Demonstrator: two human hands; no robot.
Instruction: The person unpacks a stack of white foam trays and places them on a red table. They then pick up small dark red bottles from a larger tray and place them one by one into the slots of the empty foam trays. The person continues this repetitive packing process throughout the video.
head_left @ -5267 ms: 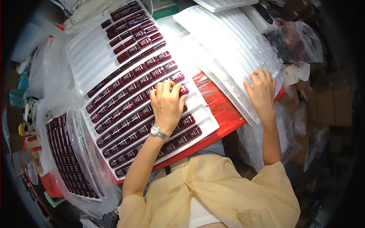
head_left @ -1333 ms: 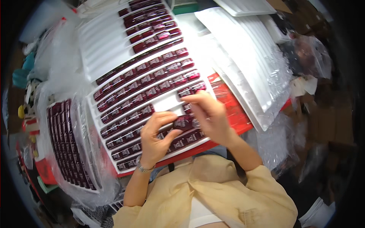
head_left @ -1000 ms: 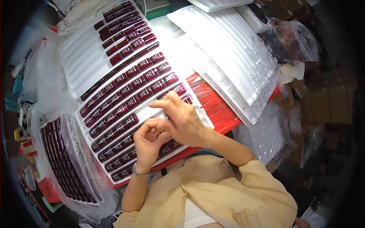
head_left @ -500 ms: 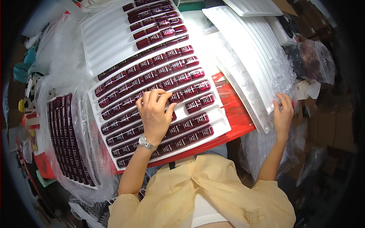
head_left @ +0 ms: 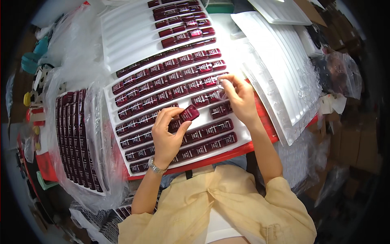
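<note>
My left hand (head_left: 167, 136), with a metal watch at its wrist, pinches a small glossy dark red block-shaped piece (head_left: 189, 113) with white print, perhaps a little bottle. It is held just above a white ridged tray (head_left: 243, 137) lined with rows of the same pieces. Gaps show in the rows near my fingers. At the tray's right side, my right hand (head_left: 242, 101) holds a small clear plastic piece (head_left: 222, 90) between thumb and fingers, over the end of a row. Its exact shape is blurred.
Behind is another white tray (head_left: 128, 34), partly filled. White ridged trays (head_left: 270, 57) are stacked at right, with loose clear plastic pieces (head_left: 316, 83) along their edge. A filled tray (head_left: 77, 140) in clear plastic wrap stands at left. Red table edge (head_left: 264, 122) shows beside the front tray.
My left hand has lifted a dark red piece from the row. My right hand has moved left from the clear plastic pieces to the front tray, bringing one along.
</note>
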